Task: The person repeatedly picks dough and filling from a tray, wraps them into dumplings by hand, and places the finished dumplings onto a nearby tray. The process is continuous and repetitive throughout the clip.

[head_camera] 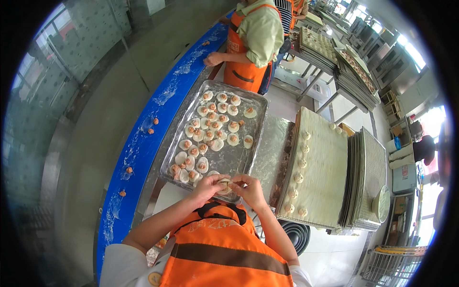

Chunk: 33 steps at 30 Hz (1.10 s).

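A small filled dough piece (224, 181) is pinched between the fingertips of both hands, over the near edge of a metal baking tray (259, 134). My left hand (209, 186) grips it from the left, and my right hand (247, 187) grips its right side. Across the tray lie many flat dough rounds (233, 139), most topped with a lump of pinkish-brown filling. They crowd the tray's left part; some overlap near the lower left corner. Another round, partly hidden, sits just beneath my hands.
Left of the tray runs a floury blue conveyor belt (138, 147) with several filling lumps. To the right, stacked trays (322, 168) carry pleated buns (298, 177) on a pale cloth; a bowl (381, 204) rests farther right. A co-worker in an orange apron (244, 71) stands beyond the tray.
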Tool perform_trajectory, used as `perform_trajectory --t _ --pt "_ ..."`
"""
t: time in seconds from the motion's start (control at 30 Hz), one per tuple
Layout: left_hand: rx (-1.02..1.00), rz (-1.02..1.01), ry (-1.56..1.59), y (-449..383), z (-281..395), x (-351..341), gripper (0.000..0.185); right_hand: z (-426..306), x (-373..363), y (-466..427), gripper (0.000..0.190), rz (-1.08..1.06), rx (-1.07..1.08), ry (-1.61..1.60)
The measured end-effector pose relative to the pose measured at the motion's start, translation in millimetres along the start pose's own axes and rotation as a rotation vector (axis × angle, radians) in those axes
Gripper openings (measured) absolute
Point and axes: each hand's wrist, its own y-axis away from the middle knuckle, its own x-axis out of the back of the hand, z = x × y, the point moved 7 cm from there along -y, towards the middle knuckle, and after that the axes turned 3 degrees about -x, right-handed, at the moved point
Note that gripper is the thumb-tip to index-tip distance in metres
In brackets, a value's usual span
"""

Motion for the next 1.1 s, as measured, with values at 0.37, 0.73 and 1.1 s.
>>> perform_trajectory --t 0.37,0.73,1.1 --pt "0.145 0.036 -0.192 -1.6 15.3 0.8 0.031 20.7 -5.8 -5.3 0.022 -0.110 -0.211 -0.182" --pt "0.026 0.067 -0.101 -11.7 -4.7 15.8 0.030 19.7 -13.5 -9.2 0.021 -0.140 -0.286 -0.160" --pt "0.193 -0.071 0.015 -19.1 7.8 9.4 0.029 28.5 -8.5 -20.2 0.016 -0.085 -0.229 -0.381"
